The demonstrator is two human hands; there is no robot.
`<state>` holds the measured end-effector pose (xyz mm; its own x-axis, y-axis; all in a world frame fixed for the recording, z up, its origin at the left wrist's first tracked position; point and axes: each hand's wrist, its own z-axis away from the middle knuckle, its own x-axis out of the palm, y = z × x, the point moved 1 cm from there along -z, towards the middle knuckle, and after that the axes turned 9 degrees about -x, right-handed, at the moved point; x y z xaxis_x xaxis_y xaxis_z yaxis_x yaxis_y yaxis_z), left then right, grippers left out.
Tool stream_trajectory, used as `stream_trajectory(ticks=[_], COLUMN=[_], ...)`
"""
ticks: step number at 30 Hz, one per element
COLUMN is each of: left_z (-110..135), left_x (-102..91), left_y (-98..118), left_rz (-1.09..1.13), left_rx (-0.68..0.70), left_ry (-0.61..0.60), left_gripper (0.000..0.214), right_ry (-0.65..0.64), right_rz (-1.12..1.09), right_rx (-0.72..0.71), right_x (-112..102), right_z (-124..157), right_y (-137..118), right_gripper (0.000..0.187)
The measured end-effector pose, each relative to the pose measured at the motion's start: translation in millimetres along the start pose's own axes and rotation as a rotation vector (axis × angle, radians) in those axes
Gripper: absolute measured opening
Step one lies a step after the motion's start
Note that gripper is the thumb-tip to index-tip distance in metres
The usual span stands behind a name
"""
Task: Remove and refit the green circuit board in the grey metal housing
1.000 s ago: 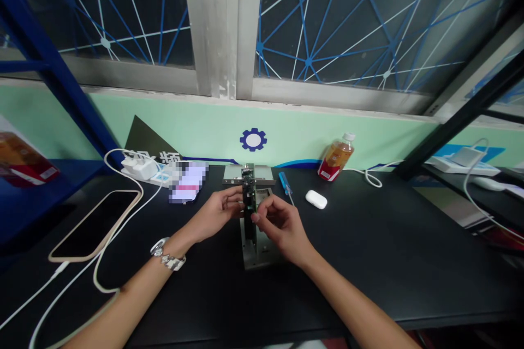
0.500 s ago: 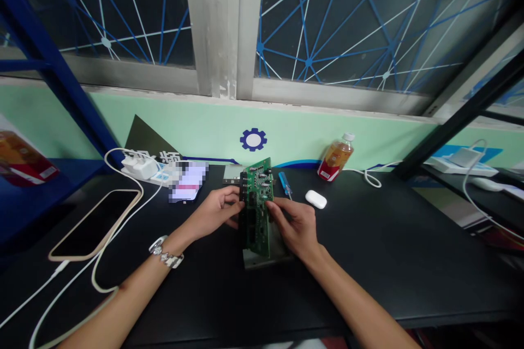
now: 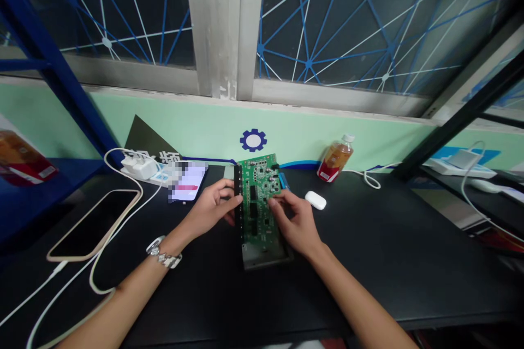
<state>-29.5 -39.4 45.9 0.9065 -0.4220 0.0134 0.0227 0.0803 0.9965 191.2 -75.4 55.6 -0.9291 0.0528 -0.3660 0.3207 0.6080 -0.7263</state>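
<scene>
A green circuit board (image 3: 258, 191) with a row of black connectors along its left edge is held between my two hands. My left hand (image 3: 216, 202) grips the connector edge, thumb in front and fingers behind. On the other side my right hand (image 3: 295, 218) pinches the board's right part with thumb and forefinger. Beneath the board lies a grey metal casing (image 3: 266, 258), mostly covered by it. Just behind my right hand, a blue-handled screwdriver (image 3: 284, 180) is partly hidden.
A white earbud case (image 3: 315, 200) lies right of my right hand, with a drink bottle (image 3: 336, 158) behind it. Two phones, one screen lit (image 3: 188, 182), one dark (image 3: 95, 224), and a power strip (image 3: 158, 174) with white cables occupy the left.
The circuit board has turned from nearly edge-on to show more of its component face towards me. Both hands have kept their hold and shifted only slightly.
</scene>
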Motion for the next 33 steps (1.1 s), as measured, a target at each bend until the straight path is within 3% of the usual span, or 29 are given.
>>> stream_trajectory(ticks=[4,10,15,19,21,25,30,33], left_z=[-2,0,5,10,12,14,10,7], left_x=[-5.1,-7.9,-7.8,-14.1,-18.2,-20.2,-11.8,-9.9], left_y=[-4,-1,6,12,13,13,11,7], left_rz=[-0.039,-0.215,-0.114,0.004,0.067,0.122,-0.021,-0.052], left_rx=[0.072,0.186,0.099,0.127,0.147,0.135,0.063,0.004], left_ry=[0.018,0.2,0.094,-0.007,-0.087,-0.1,-0.031,-0.049], left_gripper=[0.036,0.034,0.034,0.033,0.034,0.042,0.071,0.078], right_ry=[-0.018,-0.072,-0.111,-0.061,-0.016,0.044,-0.005,-0.046], right_rz=[-0.102,-0.277,-0.492,-0.684,-0.767,-0.714,-0.53,-0.507], right_rx=[0.148,0.313,0.404,0.415,0.431,0.432,0.363,0.27], right_x=[-1,-3,-3,-8,-11,-13,-11,-12], right_z=[-4,-10,-11,-12,-12,-12,-11,-11], right_y=[5,10,11,12,13,14,12,8], right_gripper=[0.032,0.043,0.035,0.02,0.022,0.024,0.026,0.032])
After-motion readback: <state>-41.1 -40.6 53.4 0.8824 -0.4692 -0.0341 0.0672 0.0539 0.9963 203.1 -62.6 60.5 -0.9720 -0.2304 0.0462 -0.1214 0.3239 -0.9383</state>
